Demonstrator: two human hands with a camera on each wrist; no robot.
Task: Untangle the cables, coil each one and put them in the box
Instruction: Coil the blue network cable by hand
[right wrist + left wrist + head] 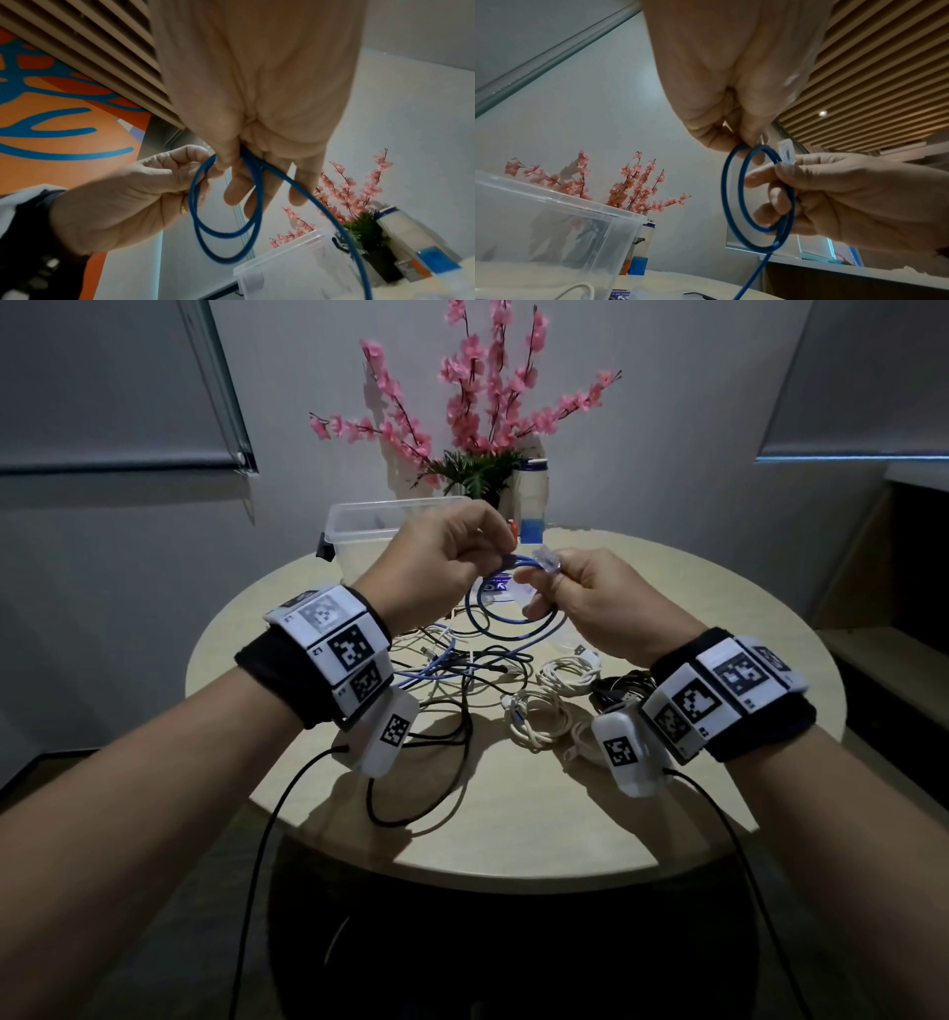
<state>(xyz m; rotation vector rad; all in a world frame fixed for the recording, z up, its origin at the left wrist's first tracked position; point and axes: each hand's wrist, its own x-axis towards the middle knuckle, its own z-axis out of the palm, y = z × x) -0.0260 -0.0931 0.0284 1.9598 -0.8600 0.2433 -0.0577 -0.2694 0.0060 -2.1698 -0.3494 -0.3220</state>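
A blue cable (518, 629) is held above the round table (719, 618), wound into two loops (731, 192). My right hand (580, 598) pinches it just behind its clear plug (547, 559), and the loops pass around that hand's fingers (231, 194). My left hand (452, 557) pinches the top of the loops (197, 182) between thumb and fingers. The cable's free length drops to a tangle of black, white and blue cables (462, 670) on the table. The clear plastic box (359, 516) stands at the back left, lid off.
Coiled white cables (544, 706) and a dark coil (616, 685) lie under my right wrist. A black cable loop (400, 814) hangs over the table's front edge. Pink flowers in a pot (477, 428) and a white bottle (531, 500) stand behind the box.
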